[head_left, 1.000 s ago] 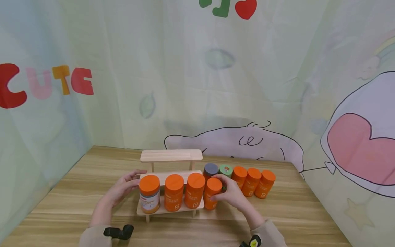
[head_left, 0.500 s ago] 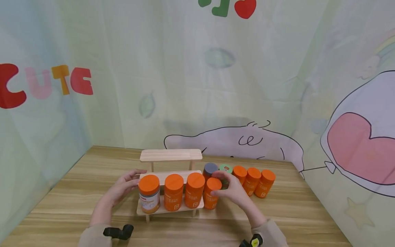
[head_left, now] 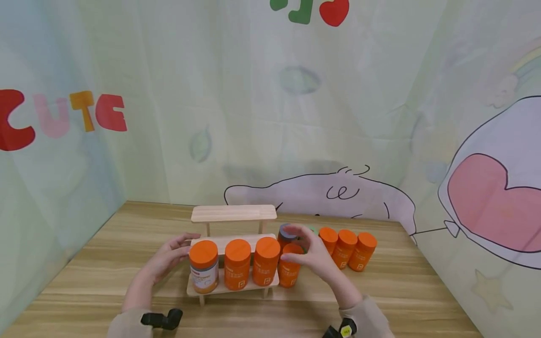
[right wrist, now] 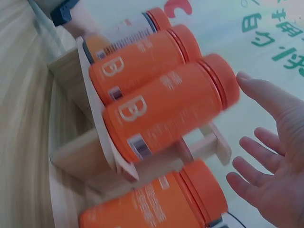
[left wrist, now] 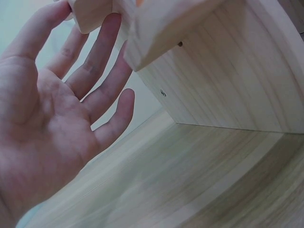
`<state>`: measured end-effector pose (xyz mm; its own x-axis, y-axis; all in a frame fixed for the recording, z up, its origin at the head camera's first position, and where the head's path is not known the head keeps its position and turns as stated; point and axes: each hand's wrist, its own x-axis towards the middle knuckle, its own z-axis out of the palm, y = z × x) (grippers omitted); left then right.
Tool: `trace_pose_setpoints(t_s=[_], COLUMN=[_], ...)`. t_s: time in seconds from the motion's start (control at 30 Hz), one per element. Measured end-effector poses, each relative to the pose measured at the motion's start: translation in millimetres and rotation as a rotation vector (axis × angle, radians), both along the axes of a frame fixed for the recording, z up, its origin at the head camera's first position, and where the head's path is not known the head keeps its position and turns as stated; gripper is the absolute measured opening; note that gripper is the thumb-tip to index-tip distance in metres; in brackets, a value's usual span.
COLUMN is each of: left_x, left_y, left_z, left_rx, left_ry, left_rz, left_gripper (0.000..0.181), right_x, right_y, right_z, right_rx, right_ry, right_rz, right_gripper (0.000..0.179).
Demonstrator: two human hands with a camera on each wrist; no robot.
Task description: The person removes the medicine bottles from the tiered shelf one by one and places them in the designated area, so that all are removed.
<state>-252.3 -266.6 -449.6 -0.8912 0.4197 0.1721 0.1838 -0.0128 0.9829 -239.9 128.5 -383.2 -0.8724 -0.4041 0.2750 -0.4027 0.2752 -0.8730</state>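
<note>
A three-tier wooden rack [head_left: 233, 213] stands on the table; two orange jars [head_left: 237, 265] [head_left: 266, 263] and a jar with a white label and orange cap [head_left: 204, 267] line its lowest tier. My left hand [head_left: 171, 253] holds the left end of the middle tier, thumb on one side of the plank [left wrist: 92, 14] and fingers on the other. Just right of the rack, another orange jar [head_left: 289, 274] stands on the table. My right hand [head_left: 314, 253] hovers over that jar, fingers spread, holding nothing. In the right wrist view its thumb is close to a cap [right wrist: 221, 80].
Behind my right hand stand a dark-capped jar [head_left: 285, 237] and a green-capped jar [head_left: 313, 230], partly hidden. Several orange jars [head_left: 346, 249] form a row to the right. A printed curtain [head_left: 253, 117] borders the wooden table [head_left: 127, 234].
My right hand has let go of the orange jar beside the rack and opened, lifting slightly up and left. My left hand has kept its place at the rack.
</note>
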Motion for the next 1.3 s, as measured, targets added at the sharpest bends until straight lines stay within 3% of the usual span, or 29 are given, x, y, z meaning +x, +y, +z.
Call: trace_pose_setpoints(t_s=[0.2, 0.37, 1.3], left_x=[0.6, 0.2, 1.2], left_y=[0.1, 0.4, 1.3], left_z=[-0.4, -0.9, 1.0], left_rx=[-0.009, -0.002, 0.009], left_ry=[0.0, 0.014, 0.006], left_rz=[0.01, 0.003, -0.003], left_gripper=[0.03, 0.032, 0.031], right_x=[3.6, 5.5, 15.4], right_y=[-15, -23, -39], right_z=[1.8, 1.2, -3.1], right_rx=[-0.012, -0.006, -0.026], right_ry=[-0.054, -0.085, -0.103], right_rz=[0.086, 0.099, 0.04], right_gripper=[0.068, 0.07, 0.062])
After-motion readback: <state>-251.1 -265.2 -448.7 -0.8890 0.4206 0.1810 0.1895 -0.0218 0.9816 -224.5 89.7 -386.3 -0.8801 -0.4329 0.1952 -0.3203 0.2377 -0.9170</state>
